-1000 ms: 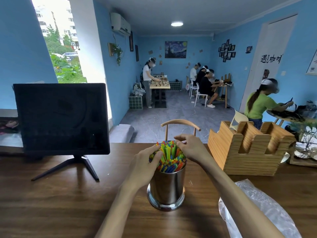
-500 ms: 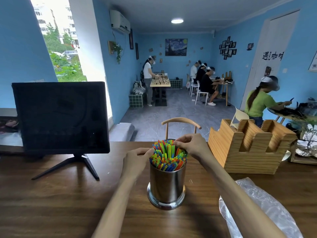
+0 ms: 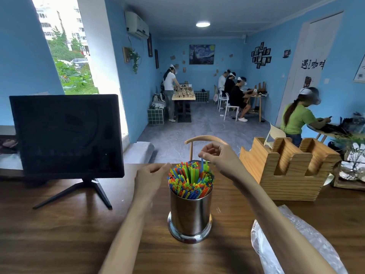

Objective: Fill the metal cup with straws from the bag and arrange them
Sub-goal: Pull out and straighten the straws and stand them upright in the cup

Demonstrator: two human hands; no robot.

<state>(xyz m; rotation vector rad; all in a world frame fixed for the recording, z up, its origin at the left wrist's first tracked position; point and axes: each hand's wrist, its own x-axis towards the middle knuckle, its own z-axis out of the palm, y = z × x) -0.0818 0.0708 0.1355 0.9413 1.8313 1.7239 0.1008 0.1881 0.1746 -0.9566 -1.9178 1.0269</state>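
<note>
Metal cup (image 3: 190, 213) stood upright mid-bench. My right hand (image 3: 221, 158) pinched one blue straw (image 3: 202, 162), vertical, directly beneath the grip; left hand (image 3: 150, 177) slack beside the rim (nearer).

Small café or coffee shop, used here as a work space: blue walls with a Starry Night print (image 3: 201, 54), a cluster of framed photos (image 3: 261, 57), a coffee-cup sticker (image 3: 286, 53) and painted Chinese lettering (image 3: 312, 64) on the white door. Beyond the hands, several people (image 3: 234, 93) in head-worn rigs sit or stand at small tables with white chairs (image 3: 230, 105). The wooden counter (image 3: 59, 234) carries a dark point-of-sale style screen (image 3: 67, 135) left of the hands, a metal cup (image 3: 190, 214) packed with coloured drinking straws (image 3: 190, 179) between them, and a wooden slotted holder (image 3: 290, 171) to the right.
</note>
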